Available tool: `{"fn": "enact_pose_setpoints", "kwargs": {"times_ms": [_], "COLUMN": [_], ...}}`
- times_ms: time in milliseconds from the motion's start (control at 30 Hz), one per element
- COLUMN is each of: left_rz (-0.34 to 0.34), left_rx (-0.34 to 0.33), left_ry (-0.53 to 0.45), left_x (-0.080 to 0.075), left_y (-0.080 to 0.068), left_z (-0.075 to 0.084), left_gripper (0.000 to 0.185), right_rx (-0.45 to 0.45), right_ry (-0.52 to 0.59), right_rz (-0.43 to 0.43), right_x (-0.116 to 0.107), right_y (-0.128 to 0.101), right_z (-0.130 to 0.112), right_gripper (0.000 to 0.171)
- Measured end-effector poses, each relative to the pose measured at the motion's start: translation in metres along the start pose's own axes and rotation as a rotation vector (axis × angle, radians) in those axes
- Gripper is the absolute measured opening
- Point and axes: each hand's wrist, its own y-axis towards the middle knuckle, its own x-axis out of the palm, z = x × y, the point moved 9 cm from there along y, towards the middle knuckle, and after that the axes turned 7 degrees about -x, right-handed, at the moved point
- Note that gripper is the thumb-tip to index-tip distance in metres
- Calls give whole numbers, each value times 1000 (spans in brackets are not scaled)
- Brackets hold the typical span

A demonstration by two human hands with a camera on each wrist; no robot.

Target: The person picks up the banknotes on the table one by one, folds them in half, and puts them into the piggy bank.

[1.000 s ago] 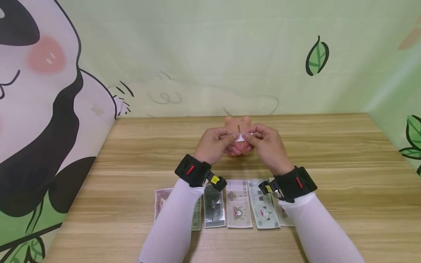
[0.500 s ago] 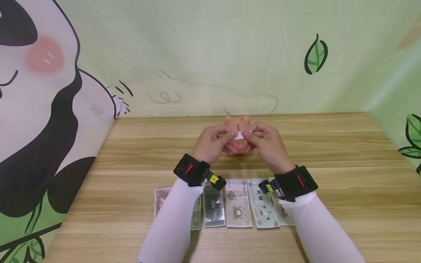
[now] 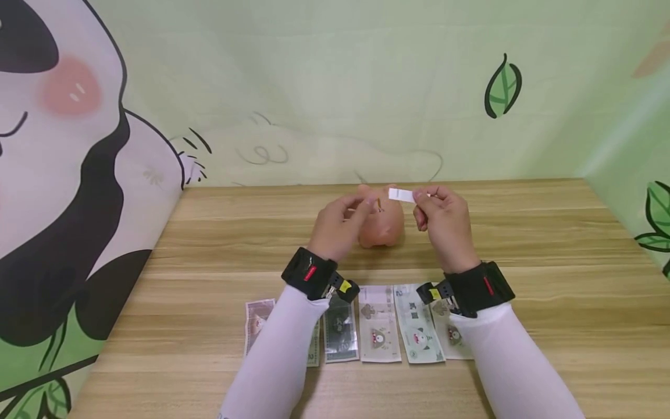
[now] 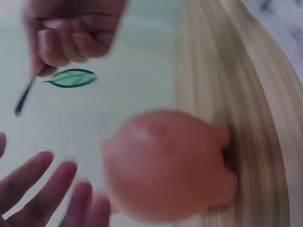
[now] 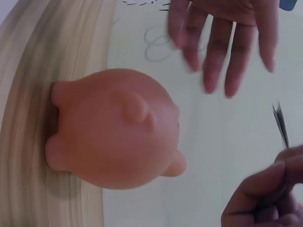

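A pink-orange piggy bank (image 3: 386, 228) stands on the table near its back edge, with a narrow golden-brown, slot-like mark (image 3: 379, 204) on top. My right hand (image 3: 447, 224) is up to its right and pinches one end of a folded white paper strip (image 3: 401, 195) between thumb and fingers. Seen edge-on, the strip (image 5: 281, 124) is thin and dark in the right wrist view. My left hand (image 3: 335, 227) holds nothing; its fingers (image 5: 217, 61) are spread and relaxed beside the bank. In the left wrist view the bank (image 4: 163, 168) shows its rounded rear.
A row of play banknotes, including a pink one (image 3: 380, 331), a green one (image 3: 420, 334) and a dark one (image 3: 340, 334), lies nearer me, partly under my forearms. A printed green cloth (image 3: 324, 105) hangs behind the wooden table (image 3: 549, 244).
Both hands were together on the paper strip over the piggy bank. The left fingers have let go, and my right hand has lifted the strip up and to the right.
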Motion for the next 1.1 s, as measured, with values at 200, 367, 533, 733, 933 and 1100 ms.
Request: {"fn": "enact_pose_setpoints", "kwargs": {"times_ms": [200, 367, 533, 733, 933, 1100], "left_rz": [-49, -133, -136, -131, -139, -150], "left_rx": [115, 80, 67, 41, 54, 59], "left_ry": [375, 514, 529, 551, 550, 543], "left_x": [24, 41, 42, 43, 44, 43], "left_y": [-1, -4, -6, -7, -8, -10], "left_z": [2, -5, -7, -8, -7, -7], "left_gripper": [42, 48, 45, 44, 43, 43], "right_rx": [61, 66, 57, 55, 35, -28], "right_ry": [17, 62, 68, -31, -186, -356], "right_rz": [71, 101, 122, 118, 13, -74], "right_x": [-8, -10, -12, -12, -1, 10], "right_y": [2, 4, 4, 3, 8, 21], "right_z": [7, 11, 12, 13, 13, 3], "right_gripper": [16, 12, 13, 17, 16, 20]}}
